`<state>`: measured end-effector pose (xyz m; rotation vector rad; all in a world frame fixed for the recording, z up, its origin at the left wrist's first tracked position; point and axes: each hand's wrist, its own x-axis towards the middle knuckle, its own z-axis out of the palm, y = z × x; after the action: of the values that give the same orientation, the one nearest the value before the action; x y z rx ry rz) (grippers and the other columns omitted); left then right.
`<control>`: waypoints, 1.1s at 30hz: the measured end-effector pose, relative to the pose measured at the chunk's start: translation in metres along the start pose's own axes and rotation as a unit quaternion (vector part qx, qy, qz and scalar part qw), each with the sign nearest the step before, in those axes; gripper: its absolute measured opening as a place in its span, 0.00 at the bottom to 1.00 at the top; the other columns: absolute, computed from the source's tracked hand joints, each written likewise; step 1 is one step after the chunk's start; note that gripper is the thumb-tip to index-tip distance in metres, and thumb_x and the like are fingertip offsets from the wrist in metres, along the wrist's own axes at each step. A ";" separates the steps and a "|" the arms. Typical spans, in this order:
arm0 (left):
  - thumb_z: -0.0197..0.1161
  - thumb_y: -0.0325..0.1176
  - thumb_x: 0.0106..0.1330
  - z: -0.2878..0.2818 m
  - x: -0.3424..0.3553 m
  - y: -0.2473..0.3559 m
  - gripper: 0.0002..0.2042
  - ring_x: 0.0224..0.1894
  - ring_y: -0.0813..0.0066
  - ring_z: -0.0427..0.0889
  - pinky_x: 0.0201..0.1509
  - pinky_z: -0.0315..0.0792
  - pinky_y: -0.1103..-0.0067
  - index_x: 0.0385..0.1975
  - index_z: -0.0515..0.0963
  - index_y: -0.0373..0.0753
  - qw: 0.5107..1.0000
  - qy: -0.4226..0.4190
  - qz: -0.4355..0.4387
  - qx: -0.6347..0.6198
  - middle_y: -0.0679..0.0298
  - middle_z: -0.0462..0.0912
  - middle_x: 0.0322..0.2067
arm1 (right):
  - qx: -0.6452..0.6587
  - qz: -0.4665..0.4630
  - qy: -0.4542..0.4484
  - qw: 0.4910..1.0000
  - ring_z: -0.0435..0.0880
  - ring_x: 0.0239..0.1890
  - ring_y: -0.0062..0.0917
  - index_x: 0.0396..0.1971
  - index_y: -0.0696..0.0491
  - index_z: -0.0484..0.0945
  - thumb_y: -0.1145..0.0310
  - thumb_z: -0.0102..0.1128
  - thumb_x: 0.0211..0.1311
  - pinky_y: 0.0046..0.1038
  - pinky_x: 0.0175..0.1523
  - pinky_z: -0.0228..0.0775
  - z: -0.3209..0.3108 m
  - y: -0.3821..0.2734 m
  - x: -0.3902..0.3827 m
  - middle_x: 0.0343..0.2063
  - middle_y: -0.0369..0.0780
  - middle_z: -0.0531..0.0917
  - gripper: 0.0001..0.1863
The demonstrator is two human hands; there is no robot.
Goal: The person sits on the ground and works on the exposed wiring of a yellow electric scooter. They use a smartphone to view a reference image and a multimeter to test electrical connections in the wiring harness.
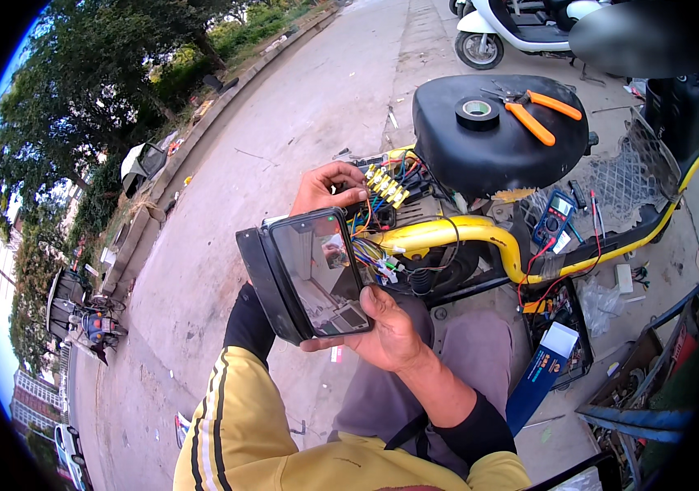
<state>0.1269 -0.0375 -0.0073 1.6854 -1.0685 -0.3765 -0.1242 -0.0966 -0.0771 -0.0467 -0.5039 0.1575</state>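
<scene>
My right hand (pixel 386 331) holds a phone (pixel 312 274) in an open black flip case, screen up, over my lap. Behind the phone, my left hand (pixel 333 184) pinches at a strip of pale yellow terminal blocks (pixel 386 186) with coloured wires. More bundled wires (pixel 388 263) and connectors hang around the yellow frame (pixel 470 233) of a partly stripped scooter. The black seat (pixel 464 159) carries a roll of black tape (pixel 478 123) and orange-handled pliers (pixel 536 127). A multimeter (pixel 554 217) with red and black leads lies on the scooter's floorboard.
An open toolbox (pixel 566 360), a long dark blue box (pixel 529 385) and a metal tray (pixel 644 401) sit at right. A white scooter (pixel 513 24) stands behind. A cargo tricycle (pixel 83 319) and a white car (pixel 71 454) are at the far left, near a curb (pixel 169 164).
</scene>
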 end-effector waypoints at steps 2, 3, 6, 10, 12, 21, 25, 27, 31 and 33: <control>0.72 0.19 0.64 0.000 0.000 0.001 0.11 0.40 0.78 0.87 0.48 0.79 0.81 0.44 0.81 0.30 1.000 0.006 0.009 -0.010 0.60 0.89 0.37 | 0.000 -0.002 -0.005 1.000 0.81 0.64 0.41 0.69 0.57 0.65 0.52 0.51 0.80 0.65 0.64 0.73 0.000 0.000 0.001 0.64 0.45 0.78 0.29; 0.72 0.19 0.64 0.006 0.007 -0.004 0.10 0.40 0.79 0.87 0.48 0.79 0.81 0.44 0.81 0.30 1.000 0.000 0.017 -0.023 0.61 0.89 0.37 | -0.008 -0.010 -0.003 1.000 0.81 0.64 0.42 0.69 0.57 0.65 0.52 0.51 0.80 0.65 0.63 0.74 -0.003 -0.003 -0.001 0.64 0.45 0.78 0.29; 0.72 0.20 0.64 0.008 0.006 0.002 0.10 0.41 0.78 0.85 0.49 0.78 0.80 0.43 0.81 0.30 1.000 -0.002 0.003 -0.025 0.61 0.88 0.37 | -0.013 -0.007 0.003 1.000 0.81 0.63 0.42 0.69 0.57 0.65 0.52 0.51 0.80 0.64 0.63 0.74 -0.002 -0.004 0.000 0.64 0.46 0.78 0.29; 0.72 0.21 0.63 -0.004 -0.006 0.007 0.08 0.41 0.76 0.83 0.49 0.76 0.78 0.39 0.81 0.32 0.995 0.005 0.086 0.040 0.61 0.84 0.36 | -0.008 0.004 -0.003 1.000 0.81 0.62 0.42 0.69 0.58 0.65 0.51 0.51 0.79 0.64 0.63 0.74 0.006 0.001 0.002 0.63 0.46 0.78 0.31; 0.72 0.21 0.63 0.002 0.005 -0.004 0.06 0.41 0.74 0.82 0.49 0.76 0.77 0.38 0.81 0.32 0.994 -0.013 0.105 0.007 0.61 0.83 0.36 | -0.026 -0.002 0.007 1.000 0.82 0.62 0.43 0.69 0.58 0.65 0.50 0.52 0.79 0.63 0.63 0.75 0.001 -0.005 0.000 0.63 0.46 0.79 0.31; 0.70 0.20 0.66 -0.006 0.003 -0.003 0.04 0.40 0.74 0.83 0.47 0.78 0.76 0.36 0.80 0.33 0.996 -0.014 0.075 -0.041 0.61 0.84 0.36 | -0.030 -0.007 0.008 0.999 0.82 0.61 0.44 0.70 0.56 0.64 0.49 0.51 0.79 0.61 0.61 0.77 0.009 -0.005 -0.003 0.63 0.47 0.79 0.31; 0.69 0.20 0.67 -0.005 0.005 -0.005 0.04 0.41 0.73 0.84 0.48 0.79 0.75 0.37 0.81 0.32 0.996 -0.022 0.076 -0.032 0.59 0.85 0.38 | -0.030 -0.018 0.021 0.999 0.82 0.61 0.44 0.71 0.54 0.63 0.49 0.51 0.79 0.62 0.61 0.76 0.012 -0.008 -0.004 0.63 0.48 0.78 0.31; 0.69 0.20 0.67 -0.005 0.007 -0.007 0.04 0.42 0.72 0.85 0.49 0.80 0.75 0.39 0.81 0.32 0.995 -0.026 0.089 -0.032 0.58 0.86 0.38 | -0.033 -0.021 0.025 0.999 0.83 0.60 0.45 0.71 0.53 0.63 0.48 0.51 0.79 0.62 0.61 0.76 0.010 -0.009 -0.004 0.64 0.48 0.77 0.31; 0.68 0.19 0.68 -0.006 0.005 -0.008 0.05 0.43 0.72 0.86 0.50 0.81 0.74 0.41 0.81 0.31 0.995 -0.027 0.067 -0.067 0.57 0.87 0.39 | -0.015 -0.022 0.029 0.999 0.83 0.60 0.45 0.71 0.53 0.62 0.48 0.50 0.79 0.63 0.61 0.76 0.008 -0.008 -0.003 0.64 0.47 0.78 0.31; 0.68 0.19 0.68 -0.006 0.006 -0.011 0.05 0.43 0.71 0.86 0.50 0.81 0.73 0.41 0.81 0.31 0.996 -0.020 0.055 -0.074 0.57 0.87 0.38 | -0.007 -0.023 0.034 0.999 0.83 0.60 0.46 0.71 0.52 0.63 0.48 0.50 0.79 0.63 0.61 0.76 0.008 -0.008 -0.002 0.64 0.47 0.78 0.31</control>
<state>0.1401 -0.0381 -0.0132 1.4878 -1.1302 -0.4099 -0.1291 -0.1047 -0.0703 -0.0547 -0.4388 0.1074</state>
